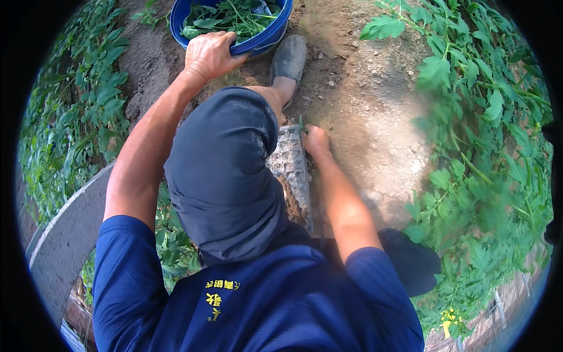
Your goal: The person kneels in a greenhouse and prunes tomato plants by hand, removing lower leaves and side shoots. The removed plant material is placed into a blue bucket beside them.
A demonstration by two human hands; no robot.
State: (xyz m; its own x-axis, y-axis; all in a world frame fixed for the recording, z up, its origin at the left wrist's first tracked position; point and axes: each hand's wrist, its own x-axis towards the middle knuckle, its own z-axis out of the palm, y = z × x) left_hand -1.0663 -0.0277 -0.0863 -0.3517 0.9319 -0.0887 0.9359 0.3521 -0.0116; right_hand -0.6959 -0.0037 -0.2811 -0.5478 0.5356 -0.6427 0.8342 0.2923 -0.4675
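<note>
My left hand (214, 56) grips the near rim of a blue plastic bucket (285, 22), thumb lying along its outside. Cut green leaves and stems (231, 18) fill the part of the bucket in view. Lower down, my right hand (317, 141) is beside the far right corner of a grey, dirt-covered cell tray (290, 152). A small green piece (301, 122), perhaps a stem, is at its curled fingertips. Brown soil or debris (292, 202) lies on the near part of the tray. My bent knee hides the tray's left side.
My dark shoe (289, 57) rests on the dirt path (352, 88) just below the bucket. Leafy plants (475, 176) crowd the right side, some leaning over the path. More plants (83, 101) line the left. A curved grey edge (74, 229) passes by my left elbow.
</note>
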